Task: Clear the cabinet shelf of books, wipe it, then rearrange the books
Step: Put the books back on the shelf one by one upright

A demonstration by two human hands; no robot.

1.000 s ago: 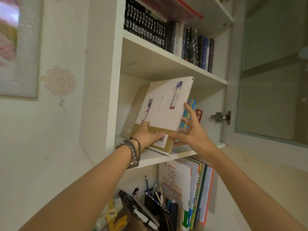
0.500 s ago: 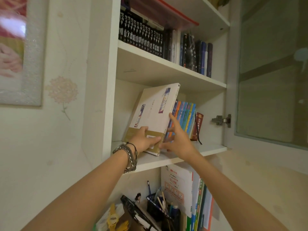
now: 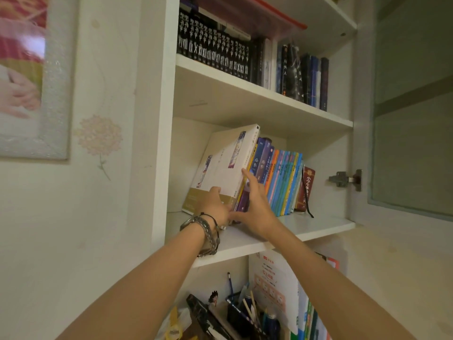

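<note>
- Head view:
- Cabinet shelf [image 3: 318, 225], white, the middle board of an open wall cabinet, carrying a row of books toward its right half.
- Large white book [image 3: 225, 165] with a gold band along its lower edge, leaning rightward at the left end of the row, its bottom edge on the shelf.
- Left hand [image 3: 215, 207], grip curled around the lower part of the white book, fingers over the gold band; bracelets [image 3: 206, 231] on that wrist.
- Right hand [image 3: 255, 204], fingers straight and relaxed, pressed flat against the spines just right of the white book, forefinger tip touching the white book's right edge; nothing clasped.
- Purple books [image 3: 263, 155] directly beside the white one, partly behind the right hand.
- Row of thin blue, orange and green books [image 3: 285, 180] upright to the right of those.
- Dark red book [image 3: 306, 187] at the right end, a black ribbon hanging down over the shelf edge.
- Upper shelf [image 3: 257, 94] above, holding black numbered volumes [image 3: 213, 50] and darker books further right.
- Glass cabinet door [image 3: 411, 119] swung open at the right, metal hinge [image 3: 345, 179] on its frame.
- Below the shelf: a pen holder [image 3: 240, 315] with pens and more upright books [image 3: 304, 307].
- Framed picture [image 3: 31, 77] on the flowered wall at left.
</note>
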